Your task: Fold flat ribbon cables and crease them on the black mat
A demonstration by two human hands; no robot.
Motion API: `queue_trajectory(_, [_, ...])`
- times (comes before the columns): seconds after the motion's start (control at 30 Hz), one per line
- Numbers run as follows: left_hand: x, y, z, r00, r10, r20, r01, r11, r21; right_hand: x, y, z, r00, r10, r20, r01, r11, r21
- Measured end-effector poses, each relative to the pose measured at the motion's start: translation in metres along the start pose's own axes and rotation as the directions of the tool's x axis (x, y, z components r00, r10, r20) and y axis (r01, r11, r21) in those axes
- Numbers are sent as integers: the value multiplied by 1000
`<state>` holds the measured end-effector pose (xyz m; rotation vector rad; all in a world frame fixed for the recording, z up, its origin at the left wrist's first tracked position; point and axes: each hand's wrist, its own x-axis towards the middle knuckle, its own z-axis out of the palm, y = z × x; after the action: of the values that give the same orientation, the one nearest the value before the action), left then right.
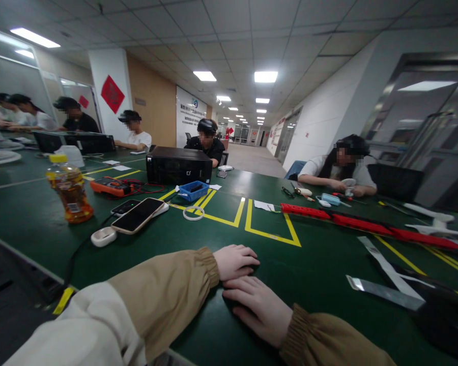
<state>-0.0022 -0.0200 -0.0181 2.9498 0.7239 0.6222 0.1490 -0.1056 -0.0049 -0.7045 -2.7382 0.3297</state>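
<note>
My left hand (pixel 235 262) lies palm down on the green tabletop (pixel 213 333), its fingers loosely stretched to the right. Just in front of it, nearer to me, my right hand (pixel 260 307) rests palm down too, with its fingertips close to the left hand's wrist. Neither hand holds anything that I can see; the palms are hidden. A smartphone (pixel 140 215) with a dark screen lies to the left of my left hand, leaning on other small devices. Beyond my hands are a white ring (pixel 193 217) and yellow tape outlines (pixel 273 237).
A bottle of amber drink (pixel 69 193), an orange multimeter (pixel 110 186), a blue tray (pixel 193 191) and a black box (pixel 178 168) stand left and ahead. A long red strip (pixel 361 226) crosses the right side, near a black bag (pixel 446 310) with grey straps. Several people sit around the tables.
</note>
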Motion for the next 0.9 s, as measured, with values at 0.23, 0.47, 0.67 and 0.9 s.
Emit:
queue_trajectory(0.23, [0,1,-2,1000,-1,15,1,1000,1,-1,0,0,1000,1,3,-1,1000,-16])
queue_trajectory(0.47, [0,1,-1,1000,0,16,0,1000,18,0,-1,-1,1000,-3,-2,3,1000,-27])
queue_trajectory(0.67, [0,1,-2,1000,-6,23,5,1000,19,-1,2,0,999,-23,-35,21,999,-50])
queue_trajectory(0.9, [0,2,-2,1000,-4,13,4,1000,18,-6,19,-4,978,-25,-207,6,996,-93])
